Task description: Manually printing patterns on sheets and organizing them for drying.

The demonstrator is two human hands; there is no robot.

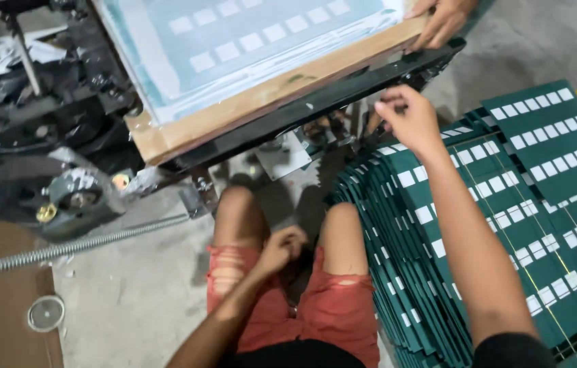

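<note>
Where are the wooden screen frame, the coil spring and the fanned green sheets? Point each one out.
wooden screen frame (281, 92): head view, on the near wooden rail.
coil spring (77, 247): head view, on the middle of the coils.
fanned green sheets (431, 238): head view, on a sheet left of the raised forearm.

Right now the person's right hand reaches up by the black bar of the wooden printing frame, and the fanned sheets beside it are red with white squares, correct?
Not quite: the head view shows the fanned sheets are dark green with white squares. The right hand does reach up by the black bar of the wooden frame.
</note>
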